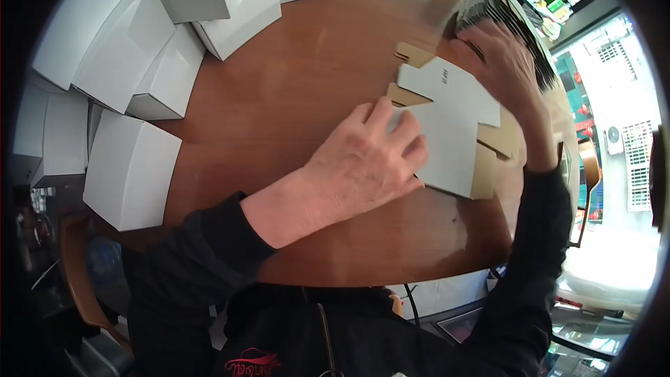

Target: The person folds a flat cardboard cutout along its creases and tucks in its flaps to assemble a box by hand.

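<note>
A flat, unfolded white carton with brown inner flaps lies on the table in front of me. My left hand is closed at its left edge, with bent fingers over the cardboard; the fingertips are partly hidden. Beyond the carton's far right corner, my right hand is raised beside a stack of flat cartons. Its fingers are curved, with a gap showing between thumb and fingers, and I see nothing held in it. The wrist passes over the carton's right side.
Several folded white boxes are piled along the left and far left of the brown table. A wooden chair stands to the right, near a bright window. Another chair is at the lower left.
</note>
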A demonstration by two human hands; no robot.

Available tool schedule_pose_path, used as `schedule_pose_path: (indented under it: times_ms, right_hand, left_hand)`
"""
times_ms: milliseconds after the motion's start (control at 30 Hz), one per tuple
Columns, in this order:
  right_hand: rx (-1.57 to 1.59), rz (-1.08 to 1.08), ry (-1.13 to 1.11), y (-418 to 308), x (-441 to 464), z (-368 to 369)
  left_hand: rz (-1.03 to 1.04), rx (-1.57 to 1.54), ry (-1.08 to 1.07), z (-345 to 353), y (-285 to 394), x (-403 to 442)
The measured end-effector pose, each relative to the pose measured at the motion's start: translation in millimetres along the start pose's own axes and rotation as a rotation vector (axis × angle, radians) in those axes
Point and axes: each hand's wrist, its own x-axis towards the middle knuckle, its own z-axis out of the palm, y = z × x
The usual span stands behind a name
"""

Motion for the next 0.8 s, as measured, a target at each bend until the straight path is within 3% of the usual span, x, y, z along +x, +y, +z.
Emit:
schedule_pose_path:
  times_ms: [67, 133, 233, 300, 500, 633, 733, 800]
  right_hand:
    - [0.084, 0.092, -0.020, -11, -30, -10]
    - [0.240, 0.328, -0.088, -7, -98, -35]
    - [0.409, 0.460, -0.048, -22, -138, -53]
    - [0.591, 0.558, 0.012, -31, -152, -61]
    - [0.722, 0.738, 0.280, -61, -178, -65]
    - [0.506, 0.493, 0.725, -74, -198, -61]
    - [0.517, 0.356, 0.714, -86, -212, -66]
    - [0.393, -0.005, 0.357, -92, -205, -61]
  left_hand:
    - [0.037, 0.031, 0.008, -2, -9, 4]
    - [0.066, 0.059, 0.049, -2, 31, 12]
    - [0.055, -0.015, 0.046, -11, 35, 11]
    - [0.025, -0.058, 0.044, -12, 36, 10]
    - [0.066, -0.039, 0.215, -8, 32, 8]
    - [0.078, 0.025, 0.253, -16, 26, 5]
    - [0.075, 0.205, 0.144, -24, 20, 1]
    - [0.075, 0.387, 0.032, -29, 13, 0]
